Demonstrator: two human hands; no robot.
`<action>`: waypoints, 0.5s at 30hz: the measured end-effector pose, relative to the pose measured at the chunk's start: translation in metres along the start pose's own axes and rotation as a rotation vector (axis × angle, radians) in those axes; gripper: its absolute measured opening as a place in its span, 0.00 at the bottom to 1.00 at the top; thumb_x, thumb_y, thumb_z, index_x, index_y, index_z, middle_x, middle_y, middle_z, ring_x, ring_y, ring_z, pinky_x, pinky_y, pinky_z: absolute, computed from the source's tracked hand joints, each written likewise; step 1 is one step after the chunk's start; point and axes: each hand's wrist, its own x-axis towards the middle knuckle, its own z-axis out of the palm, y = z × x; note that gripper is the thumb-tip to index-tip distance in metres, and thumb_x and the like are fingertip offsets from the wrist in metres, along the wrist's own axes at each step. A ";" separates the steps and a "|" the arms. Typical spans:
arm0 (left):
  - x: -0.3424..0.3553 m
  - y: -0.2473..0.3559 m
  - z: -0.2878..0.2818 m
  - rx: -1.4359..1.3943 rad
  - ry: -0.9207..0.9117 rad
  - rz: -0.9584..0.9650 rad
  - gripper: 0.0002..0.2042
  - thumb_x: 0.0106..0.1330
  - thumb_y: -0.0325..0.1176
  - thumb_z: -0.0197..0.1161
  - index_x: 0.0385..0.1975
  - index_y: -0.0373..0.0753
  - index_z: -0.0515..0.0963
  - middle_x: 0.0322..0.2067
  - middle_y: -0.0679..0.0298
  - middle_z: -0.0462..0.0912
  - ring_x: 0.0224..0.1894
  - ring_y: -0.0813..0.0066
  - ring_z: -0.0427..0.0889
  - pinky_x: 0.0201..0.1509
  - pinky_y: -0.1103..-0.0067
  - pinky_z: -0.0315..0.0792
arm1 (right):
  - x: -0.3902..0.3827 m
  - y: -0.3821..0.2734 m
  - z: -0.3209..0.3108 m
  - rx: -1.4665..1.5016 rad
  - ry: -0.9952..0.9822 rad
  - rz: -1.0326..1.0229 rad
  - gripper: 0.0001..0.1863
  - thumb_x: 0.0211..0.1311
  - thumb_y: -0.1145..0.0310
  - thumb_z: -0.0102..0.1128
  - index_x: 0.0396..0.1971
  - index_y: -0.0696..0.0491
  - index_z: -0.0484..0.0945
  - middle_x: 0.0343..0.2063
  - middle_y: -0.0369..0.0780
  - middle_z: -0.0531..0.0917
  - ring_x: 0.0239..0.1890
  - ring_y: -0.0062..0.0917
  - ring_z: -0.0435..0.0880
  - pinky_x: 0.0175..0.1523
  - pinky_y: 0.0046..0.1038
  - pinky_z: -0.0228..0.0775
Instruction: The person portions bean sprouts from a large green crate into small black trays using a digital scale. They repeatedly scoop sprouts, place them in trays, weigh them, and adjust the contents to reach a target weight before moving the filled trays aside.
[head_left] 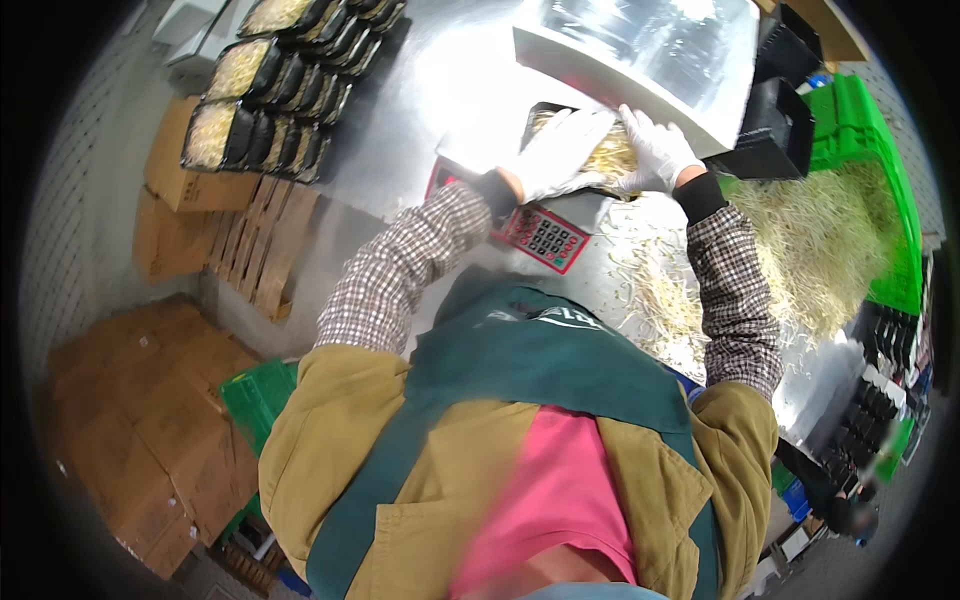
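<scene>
Your left hand [558,152] and right hand [655,145], both open, press sprouts [612,158] into the black tray [538,112] on the scale [545,238]. You're mid-filling; next, check the weight, I'd judge.

Tight room around the fingers

Just beyond the fingers [590,135] a tilted metal hood [650,50] overhangs the black tray [545,110]; to their right a bean sprout heap [820,230] blocks the desk [450,70], and bare steel lies open to their left, short of the filled trays [270,100].
</scene>
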 end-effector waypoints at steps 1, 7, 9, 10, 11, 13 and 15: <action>0.003 0.001 0.003 -0.074 -0.032 -0.053 0.36 0.60 0.46 0.66 0.64 0.32 0.63 0.59 0.45 0.70 0.63 0.50 0.68 0.67 0.60 0.61 | -0.004 0.015 0.010 0.164 0.010 -0.004 0.61 0.43 0.51 0.76 0.71 0.62 0.46 0.56 0.55 0.73 0.52 0.48 0.79 0.58 0.40 0.71; 0.008 -0.006 0.017 -0.084 0.007 -0.085 0.30 0.61 0.44 0.66 0.59 0.34 0.70 0.52 0.50 0.77 0.56 0.53 0.75 0.63 0.65 0.66 | -0.018 0.034 0.064 0.384 0.223 0.005 0.30 0.66 0.66 0.55 0.66 0.57 0.60 0.38 0.55 0.82 0.43 0.47 0.82 0.49 0.41 0.73; 0.010 -0.006 0.016 -0.076 -0.018 -0.074 0.29 0.61 0.44 0.65 0.59 0.34 0.71 0.51 0.51 0.78 0.55 0.54 0.76 0.62 0.65 0.68 | -0.026 0.046 0.074 0.427 0.358 -0.007 0.20 0.67 0.67 0.50 0.59 0.52 0.71 0.36 0.52 0.83 0.40 0.45 0.82 0.48 0.41 0.74; 0.012 -0.005 0.015 -0.073 -0.030 -0.066 0.29 0.61 0.44 0.65 0.59 0.34 0.71 0.51 0.51 0.79 0.55 0.54 0.76 0.61 0.66 0.68 | -0.035 0.058 0.084 0.462 0.484 -0.050 0.17 0.67 0.67 0.51 0.54 0.51 0.76 0.34 0.50 0.83 0.39 0.44 0.83 0.47 0.40 0.74; 0.015 -0.004 0.014 -0.120 -0.057 -0.065 0.29 0.61 0.43 0.66 0.59 0.34 0.70 0.52 0.49 0.78 0.55 0.53 0.76 0.62 0.65 0.68 | -0.041 0.072 0.093 0.540 0.501 -0.040 0.13 0.67 0.67 0.52 0.47 0.52 0.81 0.34 0.49 0.83 0.40 0.44 0.83 0.46 0.38 0.75; 0.015 -0.006 0.011 -0.199 -0.111 -0.086 0.30 0.60 0.42 0.67 0.59 0.33 0.69 0.53 0.46 0.76 0.57 0.49 0.74 0.63 0.62 0.66 | -0.066 0.082 0.061 0.502 0.418 0.024 0.13 0.67 0.65 0.54 0.44 0.54 0.81 0.35 0.49 0.84 0.39 0.43 0.84 0.46 0.37 0.75; 0.017 -0.002 0.012 -0.164 -0.113 -0.059 0.30 0.61 0.44 0.66 0.59 0.34 0.70 0.53 0.46 0.76 0.57 0.49 0.74 0.63 0.62 0.67 | -0.092 0.117 0.052 0.536 0.414 0.097 0.13 0.68 0.63 0.55 0.44 0.55 0.81 0.36 0.48 0.84 0.39 0.42 0.84 0.46 0.36 0.75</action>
